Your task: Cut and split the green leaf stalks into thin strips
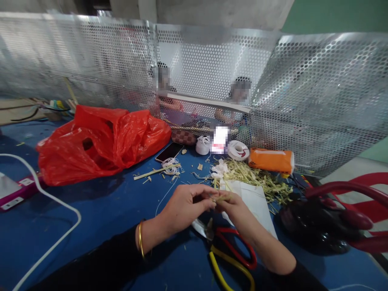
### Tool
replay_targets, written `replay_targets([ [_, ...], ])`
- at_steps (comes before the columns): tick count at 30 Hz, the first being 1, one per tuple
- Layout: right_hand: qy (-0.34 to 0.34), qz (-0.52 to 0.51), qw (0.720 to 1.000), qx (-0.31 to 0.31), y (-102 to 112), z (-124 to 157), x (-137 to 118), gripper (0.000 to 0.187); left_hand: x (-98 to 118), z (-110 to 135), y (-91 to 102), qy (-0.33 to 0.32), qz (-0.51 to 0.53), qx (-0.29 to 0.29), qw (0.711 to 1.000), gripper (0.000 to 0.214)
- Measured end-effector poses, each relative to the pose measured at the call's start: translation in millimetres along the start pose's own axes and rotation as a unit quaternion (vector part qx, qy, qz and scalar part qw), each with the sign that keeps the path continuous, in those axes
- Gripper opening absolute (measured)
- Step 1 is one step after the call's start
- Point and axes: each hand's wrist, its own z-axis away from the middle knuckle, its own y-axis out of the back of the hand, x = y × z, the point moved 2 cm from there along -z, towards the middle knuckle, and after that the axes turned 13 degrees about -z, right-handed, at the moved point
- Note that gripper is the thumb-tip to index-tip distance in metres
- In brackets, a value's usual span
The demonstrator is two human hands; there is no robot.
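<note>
My left hand (180,208) and my right hand (238,208) meet above the blue table, fingertips pinched together. Between them is a thin, yellowish strip of dried plant stalk (223,198), partly covered by the fingers. Just below the hands lies a pair of scissors (251,258) with one red and one yellow handle loop, the blades partly hidden. Under and beyond my right hand is a white sheet (257,198). A loose heap of dried stalk strips (257,178) lies behind that sheet.
A red plastic bag (103,141) spreads at left, near a white cable (72,212) and purple power strip (18,198). Behind the hands are a phone (169,152), tangled thread (171,165), tape roll (239,150) and orange pack (269,160). A dark glossy object (315,226) stands right. Perforated metal screening (200,60) separates two people.
</note>
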Motion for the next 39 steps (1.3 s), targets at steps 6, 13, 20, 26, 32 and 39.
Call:
replay_targets([
  [6, 0.150, 0.203, 0.967, -0.025, -7.1, 10.5, -8.7, 0.020, -7.2, -6.0, 4.7, 0.086, 0.072, 0.094, 0.989, 0.009],
  [13, 0.311, 0.199, 0.929, -0.028, -19.2, 27.3, -22.3, 0.015, -16.1, -5.9, -3.5, 0.160, 0.201, 0.040, 0.966, 0.014],
  [20, 0.242, 0.141, 0.957, -0.073, -26.4, 27.8, -13.8, 0.018, -24.1, -4.6, -15.0, 0.159, 0.192, 0.029, 0.968, 0.014],
  [26, 0.278, 0.228, 0.928, -0.103, -33.5, 32.5, -12.9, 0.020, -17.5, -3.6, -16.7, 0.169, 0.145, 0.070, 0.972, 0.004],
  [32, 0.226, 0.197, 0.953, -0.039, -28.6, 29.7, -9.2, 0.022, -22.4, -3.8, -13.2, 0.214, 0.200, 0.035, 0.956, 0.006],
  [39, 0.221, 0.156, 0.959, 0.079, -17.9, 29.9, -17.1, 0.009, -17.6, -1.9, -7.6, 0.242, 0.389, -0.034, 0.888, 0.006],
])
